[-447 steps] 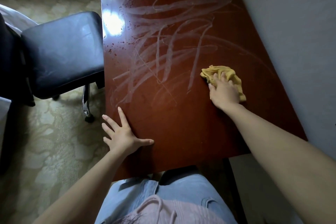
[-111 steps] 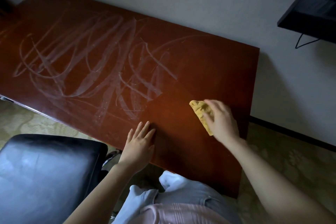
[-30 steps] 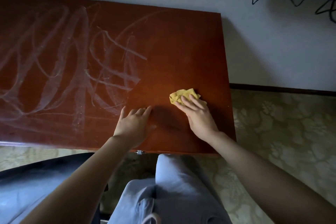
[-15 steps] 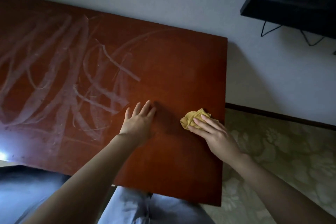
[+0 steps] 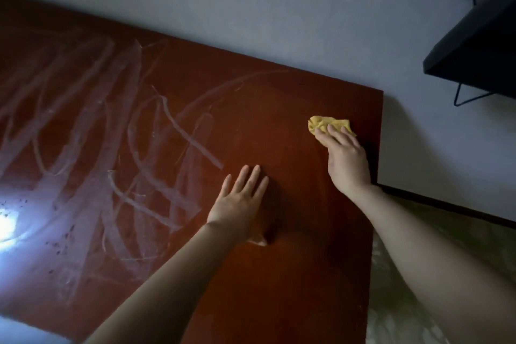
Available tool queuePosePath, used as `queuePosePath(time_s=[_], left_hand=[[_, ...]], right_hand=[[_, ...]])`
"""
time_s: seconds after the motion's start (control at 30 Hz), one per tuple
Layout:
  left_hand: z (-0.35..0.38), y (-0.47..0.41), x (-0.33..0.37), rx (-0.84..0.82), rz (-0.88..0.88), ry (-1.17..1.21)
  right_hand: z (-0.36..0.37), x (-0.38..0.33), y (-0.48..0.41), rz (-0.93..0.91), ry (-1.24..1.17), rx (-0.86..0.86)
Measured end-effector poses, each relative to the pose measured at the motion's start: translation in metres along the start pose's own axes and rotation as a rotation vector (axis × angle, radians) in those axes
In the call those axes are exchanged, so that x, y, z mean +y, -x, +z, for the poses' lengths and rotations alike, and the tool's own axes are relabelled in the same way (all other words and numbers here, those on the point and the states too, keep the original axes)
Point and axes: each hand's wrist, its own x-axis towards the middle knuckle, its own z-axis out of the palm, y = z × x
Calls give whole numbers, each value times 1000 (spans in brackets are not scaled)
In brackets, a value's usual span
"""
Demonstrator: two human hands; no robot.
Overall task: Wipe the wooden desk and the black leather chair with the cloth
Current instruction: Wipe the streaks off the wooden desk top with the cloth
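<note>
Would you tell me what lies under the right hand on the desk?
A crumpled yellow cloth lies under the right hand on the wooden desk; the hand covers its near part.

I see the R hand (image 5: 346, 159) pressing straight fingers on the yellow cloth (image 5: 325, 123) at approx 1 o'clock, near the desk (image 5: 279, 288) far R corner. L hand (image 5: 240, 201) lies flat on the wood, centre frame. Pale streaks (image 5: 125, 148) cover the top from 9 to 11 o'clock, w/ a glare spot (image 5: 7, 225) at 9.

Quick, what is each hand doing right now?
Left hand: open, flat on the red-brown wooden desk, holding nothing.
Right hand: open, fingers pressing the crumpled yellow cloth down.
</note>
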Motion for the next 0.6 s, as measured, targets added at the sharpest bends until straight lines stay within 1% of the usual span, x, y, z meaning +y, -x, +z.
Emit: queuePosePath(time_s=[0.07,0.17,0.3,0.43,0.5,0.6], left_hand=[[5,-6,-2,23,9,16],[12,-6,-4,69,25,56],[18,-8,-3,87,32,111],[20,-8,-6,67,55,140],[20,-10,-8,71,55,158],[19,-9,-10,66,69,157]], right_hand=[[1,-9,-31,50,-3,-2],[3,-28,-74,78,10,2],[11,-58,-126,68,17,-18],[20,-96,-166,63,-37,-24],[26,-113,-173,30,-66,-17],[34,-131,-163,-127,-73,-42]])
